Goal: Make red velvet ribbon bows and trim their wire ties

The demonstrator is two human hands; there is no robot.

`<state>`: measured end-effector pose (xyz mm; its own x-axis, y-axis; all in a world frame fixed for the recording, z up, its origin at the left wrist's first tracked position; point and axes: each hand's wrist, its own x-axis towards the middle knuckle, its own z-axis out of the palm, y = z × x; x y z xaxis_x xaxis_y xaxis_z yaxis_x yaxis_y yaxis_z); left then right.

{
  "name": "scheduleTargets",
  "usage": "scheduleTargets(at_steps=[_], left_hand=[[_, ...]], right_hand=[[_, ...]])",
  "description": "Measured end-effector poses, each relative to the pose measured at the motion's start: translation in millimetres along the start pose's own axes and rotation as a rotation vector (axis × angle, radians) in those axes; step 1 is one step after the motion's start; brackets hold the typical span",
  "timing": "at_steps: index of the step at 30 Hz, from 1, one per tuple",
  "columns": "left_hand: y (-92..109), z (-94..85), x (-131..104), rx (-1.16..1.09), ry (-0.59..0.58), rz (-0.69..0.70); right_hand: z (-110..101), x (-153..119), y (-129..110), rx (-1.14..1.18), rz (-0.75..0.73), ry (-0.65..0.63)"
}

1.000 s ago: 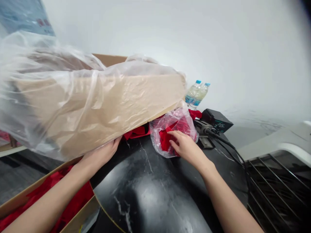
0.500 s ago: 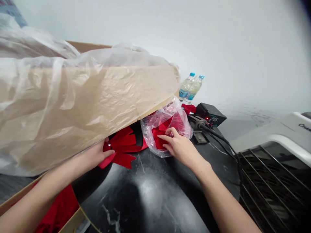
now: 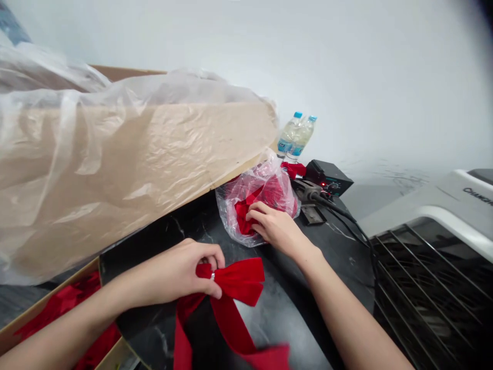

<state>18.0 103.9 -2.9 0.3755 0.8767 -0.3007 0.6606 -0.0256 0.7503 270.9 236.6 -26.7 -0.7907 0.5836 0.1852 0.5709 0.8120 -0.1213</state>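
A red velvet bow (image 3: 242, 280) with long tails and a small shiny piece at its centre is pinched in my left hand (image 3: 196, 270), over the black marbled table (image 3: 154, 329). Beyond it, my right hand (image 3: 269, 223) reaches into the mouth of a clear plastic bag (image 3: 227, 205) that holds red fabric pieces (image 3: 243, 211). The fingers of my right hand are bent together against the red fabric; their tips are partly hidden.
A large cardboard box (image 3: 115, 154) wrapped in plastic fills the left. Two bottles (image 3: 296, 136), a black device (image 3: 327, 177) with cables and a white-framed heater (image 3: 431, 216) stand at right. An open box (image 3: 50, 298) of red fabric lies lower left.
My left hand has moved right and nearer, lifting the red bow away from beside the large box. The fingers of my right hand have closed in on the red fabric in the bag.
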Motion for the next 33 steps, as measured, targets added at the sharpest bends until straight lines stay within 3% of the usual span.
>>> scheduleTargets(at_steps=[4, 8, 13, 18, 26, 30, 33], left_hand=[[15.4, -2.9, 24.4, 0.097, 0.115, 0.162], [22.3, -16.2, 62.1, 0.018, 0.361, 0.246], [7.1, -14.3, 98.9, -0.168, 0.379, 0.29], [-2.9, -9.6, 99.4, -0.228, 0.41, 0.272], [-2.2, 1.7, 103.2, -0.289, 0.469, 0.264], [-2.5, 6.3, 104.7, -0.262, 0.573, 0.227], [-4.5, 7.8, 108.1, -0.246, 0.604, 0.214]], right_hand=[[1.7, -0.2, 5.2, 0.077, -0.027, 0.086], [4.7, -0.8, 8.6, 0.169, -0.016, 0.191], [7.4, -0.4, 11.1, 0.306, 0.064, 0.308], [5.1, -0.9, 10.4, 0.442, 0.151, 0.397], [3.7, 0.6, 3.6, 0.583, 0.197, 0.415], [-1.3, 1.7, -0.8, 0.685, 0.287, 0.611], [-6.7, 3.2, -3.3, 0.773, 0.358, 0.858]])
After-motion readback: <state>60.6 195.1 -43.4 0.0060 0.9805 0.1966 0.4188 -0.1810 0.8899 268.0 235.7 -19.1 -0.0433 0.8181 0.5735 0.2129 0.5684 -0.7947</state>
